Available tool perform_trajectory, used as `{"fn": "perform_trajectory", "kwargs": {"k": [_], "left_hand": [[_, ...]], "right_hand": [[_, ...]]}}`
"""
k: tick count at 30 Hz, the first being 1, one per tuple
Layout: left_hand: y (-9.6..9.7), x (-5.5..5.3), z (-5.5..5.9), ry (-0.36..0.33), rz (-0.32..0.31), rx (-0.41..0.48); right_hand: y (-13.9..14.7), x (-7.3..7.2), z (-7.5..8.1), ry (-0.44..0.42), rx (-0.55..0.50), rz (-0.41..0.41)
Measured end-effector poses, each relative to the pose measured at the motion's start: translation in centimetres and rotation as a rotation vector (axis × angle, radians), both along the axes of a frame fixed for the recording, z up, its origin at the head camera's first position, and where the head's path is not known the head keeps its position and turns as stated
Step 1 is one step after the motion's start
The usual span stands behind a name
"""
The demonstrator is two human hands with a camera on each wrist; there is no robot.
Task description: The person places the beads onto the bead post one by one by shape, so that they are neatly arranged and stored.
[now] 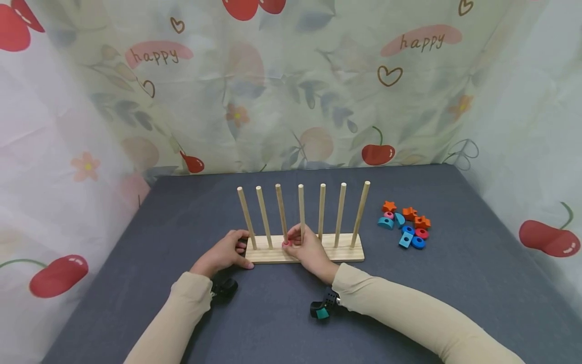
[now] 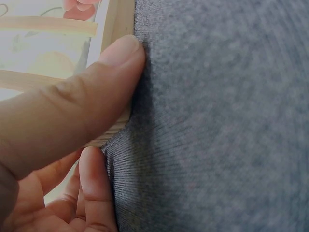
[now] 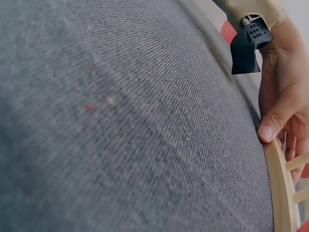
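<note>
A wooden peg rack [image 1: 268, 257] with a row of several upright dowels stands in the middle of the table. My left hand [image 1: 226, 253] grips its left end; in the left wrist view the thumb [image 2: 116, 58] lies along the front edge and the fingers [image 2: 94, 179] are at the end. My right hand [image 1: 313, 254] reaches over the board and pinches a small pink ring [image 1: 286, 244] low at the third dowel from the left. Part of the ring is covered by the fingers. The right wrist view shows the rack's edge [image 3: 278, 188] with the left hand on it.
Right of the rack lies a loose group of small pieces: orange stars [image 1: 388, 206], orange blocks [image 1: 422, 222], blue half-rounds [image 1: 385, 223], blue rings [image 1: 418, 242], a light blue rectangle [image 1: 406, 239] and a red ring [image 1: 422, 233]. A patterned curtain [image 1: 282, 126] hangs behind the dark table [image 1: 386, 283].
</note>
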State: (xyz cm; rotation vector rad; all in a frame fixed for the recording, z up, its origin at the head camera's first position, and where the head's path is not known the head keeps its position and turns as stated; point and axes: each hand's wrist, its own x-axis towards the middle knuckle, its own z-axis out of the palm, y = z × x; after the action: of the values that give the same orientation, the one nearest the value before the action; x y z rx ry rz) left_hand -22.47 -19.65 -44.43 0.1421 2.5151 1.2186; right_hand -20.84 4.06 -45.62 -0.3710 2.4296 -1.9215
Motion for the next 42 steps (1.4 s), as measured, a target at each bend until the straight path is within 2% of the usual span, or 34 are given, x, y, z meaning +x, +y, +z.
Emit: {"fn": "perform_trajectory", "kwargs": {"k": [6, 13, 17, 24, 29, 34, 42], "left_hand": [[0.1, 0.1, 0.0, -0.004, 0.007, -0.007], [0.2, 0.0, 0.0, -0.008, 0.012, 0.000], [0.3, 0.0, 0.1, -0.003, 0.014, -0.001], [0.3, 0.0, 0.2, 0.003, 0.016, -0.003], [0.2, 0.1, 0.2, 0.006, 0.012, 0.000], [0.3, 0.2, 0.2, 0.005, 0.013, -0.002], [0.2, 0.1, 0.2, -0.005, 0.021, -0.005]], "right_hand": [[0.5, 0.2, 0.1, -0.050, 0.002, 0.046], [1.9, 1.1, 1.9, -0.131, 0.164, 0.093], [2.6, 1.8, 2.8, -0.191, 0.220, 0.143], [4.4, 3.4, 4.8, -0.293, 0.201, 0.288], [7.2, 4.1, 6.7, -0.338, 0.241, 0.410], [10.5, 4.2, 8.6, -0.333, 0.275, 0.461], [16.1, 4.4, 11.2, -0.263, 0.261, 0.428]]}}
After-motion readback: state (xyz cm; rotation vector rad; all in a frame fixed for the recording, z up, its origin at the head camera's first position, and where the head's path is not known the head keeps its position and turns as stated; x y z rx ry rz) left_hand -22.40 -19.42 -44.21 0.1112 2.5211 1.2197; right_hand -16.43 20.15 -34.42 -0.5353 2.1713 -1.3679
